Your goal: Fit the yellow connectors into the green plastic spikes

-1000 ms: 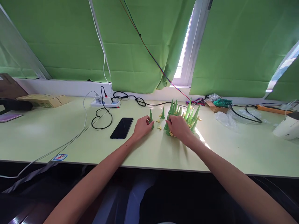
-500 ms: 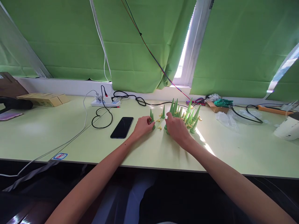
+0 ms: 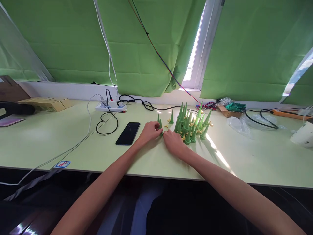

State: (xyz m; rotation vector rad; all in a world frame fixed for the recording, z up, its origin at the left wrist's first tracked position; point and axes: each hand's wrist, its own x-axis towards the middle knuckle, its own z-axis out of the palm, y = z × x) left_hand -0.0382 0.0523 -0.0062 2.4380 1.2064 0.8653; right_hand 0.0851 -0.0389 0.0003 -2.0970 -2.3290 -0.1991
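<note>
My left hand [image 3: 150,131] is closed with thumb and fingers around a small green cone [image 3: 160,125] that stands upright on the table. A second green cone tip [image 3: 158,118] shows just behind it. Close beside, my right hand [image 3: 174,142] has its fingers pinched together low on the table near that cone's base. What lies in that pinch is hidden. Small yellow pieces [image 3: 166,126] lie behind the hands, beside another upright green cone [image 3: 171,117]. To the right stands a dense cluster of green cones [image 3: 187,125] with yellow pieces among them.
A black phone [image 3: 127,133] lies left of my hands. Behind it are a power strip [image 3: 111,106] and a looped black cable [image 3: 96,128]. A yellow cardboard box [image 3: 46,103] sits far left. Plastic wrap [image 3: 239,125] and an open carton [image 3: 228,112] are at the right rear.
My right hand has moved left and down from the cone cluster to beside my left hand. The near yellow piece is now out of sight there. My left hand stays at its cone.
</note>
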